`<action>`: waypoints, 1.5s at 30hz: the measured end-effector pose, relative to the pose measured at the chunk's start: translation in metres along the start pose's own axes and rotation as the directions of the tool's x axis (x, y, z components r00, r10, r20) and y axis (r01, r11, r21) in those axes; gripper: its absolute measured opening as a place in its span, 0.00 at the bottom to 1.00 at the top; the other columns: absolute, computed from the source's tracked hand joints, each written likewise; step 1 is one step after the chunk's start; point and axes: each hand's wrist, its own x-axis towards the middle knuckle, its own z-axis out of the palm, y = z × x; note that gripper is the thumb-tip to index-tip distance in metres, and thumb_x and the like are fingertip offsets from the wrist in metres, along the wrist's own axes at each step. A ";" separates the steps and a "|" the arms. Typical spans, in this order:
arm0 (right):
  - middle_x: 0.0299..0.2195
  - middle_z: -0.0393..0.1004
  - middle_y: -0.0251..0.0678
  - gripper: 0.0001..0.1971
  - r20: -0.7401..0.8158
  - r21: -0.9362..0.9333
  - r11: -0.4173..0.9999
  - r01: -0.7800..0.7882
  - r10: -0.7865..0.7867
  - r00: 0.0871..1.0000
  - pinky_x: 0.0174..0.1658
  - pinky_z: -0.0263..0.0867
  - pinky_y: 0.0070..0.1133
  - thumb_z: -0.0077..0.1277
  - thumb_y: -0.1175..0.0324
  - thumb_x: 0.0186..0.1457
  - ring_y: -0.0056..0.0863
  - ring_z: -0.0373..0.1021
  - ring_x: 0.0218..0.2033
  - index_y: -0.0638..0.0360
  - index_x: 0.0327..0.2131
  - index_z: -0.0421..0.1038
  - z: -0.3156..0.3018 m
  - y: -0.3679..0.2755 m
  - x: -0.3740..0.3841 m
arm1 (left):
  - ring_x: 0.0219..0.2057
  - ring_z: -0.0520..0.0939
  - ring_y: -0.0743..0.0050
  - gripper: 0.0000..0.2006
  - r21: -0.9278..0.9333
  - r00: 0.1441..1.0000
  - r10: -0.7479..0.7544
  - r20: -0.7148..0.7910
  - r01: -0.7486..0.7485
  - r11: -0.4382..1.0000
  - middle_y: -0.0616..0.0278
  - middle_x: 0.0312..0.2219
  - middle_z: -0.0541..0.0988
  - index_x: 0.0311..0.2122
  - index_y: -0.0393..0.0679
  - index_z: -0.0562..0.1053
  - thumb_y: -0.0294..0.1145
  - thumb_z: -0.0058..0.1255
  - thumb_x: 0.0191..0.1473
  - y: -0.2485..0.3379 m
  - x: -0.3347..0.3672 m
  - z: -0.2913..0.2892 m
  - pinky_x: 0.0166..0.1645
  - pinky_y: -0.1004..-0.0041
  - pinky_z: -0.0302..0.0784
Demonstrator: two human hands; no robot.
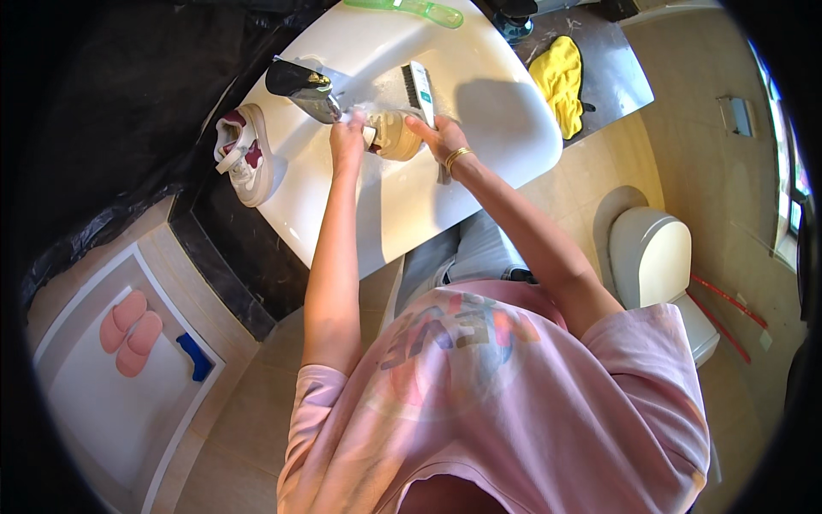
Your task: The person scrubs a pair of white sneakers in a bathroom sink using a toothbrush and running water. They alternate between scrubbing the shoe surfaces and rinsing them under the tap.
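Over the white sink, my left hand is closed on one end of a light beige shoe, right below the chrome faucet. Splashing water partly blurs the shoe and those fingers. My right hand, with gold bracelets at the wrist, is closed around a white scrub brush. Its dark bristles point left, and its head sticks up beyond the shoe. The right thumb side touches or nearly touches the shoe; I cannot tell which. A white and maroon shoe stands on the sink's left rim.
A green plastic item lies at the sink's far edge. Yellow cloth rests on the dark counter to the right. Farther right is a toilet. Pink slippers and a blue item sit in a white-rimmed floor area, lower left.
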 end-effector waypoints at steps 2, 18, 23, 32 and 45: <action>0.23 0.70 0.42 0.27 0.034 0.065 0.998 -0.002 -0.001 0.999 0.25 0.60 0.19 0.45 0.45 0.39 0.25 0.64 0.20 0.66 0.25 0.67 0.000 0.000 0.000 | 0.28 0.73 0.69 0.15 0.076 0.999 0.030 -0.044 -0.027 0.997 0.57 0.25 0.74 0.31 0.33 0.69 0.38 0.41 0.47 0.004 0.001 -0.001 0.34 0.73 0.65; 0.28 0.66 0.47 0.36 0.526 0.242 0.826 -0.508 0.329 0.784 0.13 0.51 0.16 0.40 0.37 0.38 0.17 0.52 0.09 0.58 0.42 0.57 0.009 -0.012 -0.007 | 0.29 0.72 0.74 0.18 -0.671 0.953 -0.120 0.278 0.282 0.686 0.61 0.29 0.71 0.35 0.37 0.67 0.43 0.38 0.47 -0.026 0.002 -0.007 0.34 0.77 0.66; 0.28 0.67 0.37 0.30 0.315 0.326 0.882 -0.340 0.238 0.919 0.27 0.58 0.21 0.45 0.43 0.38 0.24 0.62 0.24 0.59 0.38 0.60 0.034 -0.004 0.003 | 0.33 0.70 0.77 0.18 -0.640 0.881 -0.329 0.339 0.473 0.606 0.66 0.33 0.70 0.37 0.44 0.66 0.46 0.35 0.47 -0.011 -0.014 -0.005 0.37 0.73 0.64; 0.33 0.68 0.45 0.29 0.069 -0.066 0.992 0.108 -0.103 0.992 0.38 0.59 0.26 0.48 0.53 0.39 0.38 0.65 0.36 0.58 0.43 0.56 0.056 0.017 0.011 | 0.48 0.58 0.69 0.26 -0.695 0.878 -0.367 0.308 0.471 0.543 0.65 0.47 0.58 0.47 0.53 0.55 0.56 0.34 0.46 -0.019 -0.054 -0.030 0.46 0.57 0.55; 0.13 0.65 0.46 0.21 0.238 -0.447 0.555 0.702 -0.683 0.691 0.17 0.60 0.28 0.41 0.71 0.46 0.38 0.65 0.15 0.52 0.46 0.56 0.053 0.024 -0.059 | 0.30 0.74 0.70 0.22 -0.799 0.921 -0.342 0.187 0.345 0.492 0.60 0.33 0.68 0.43 0.49 0.56 0.47 0.44 0.45 -0.043 -0.038 -0.024 0.18 0.80 0.74</action>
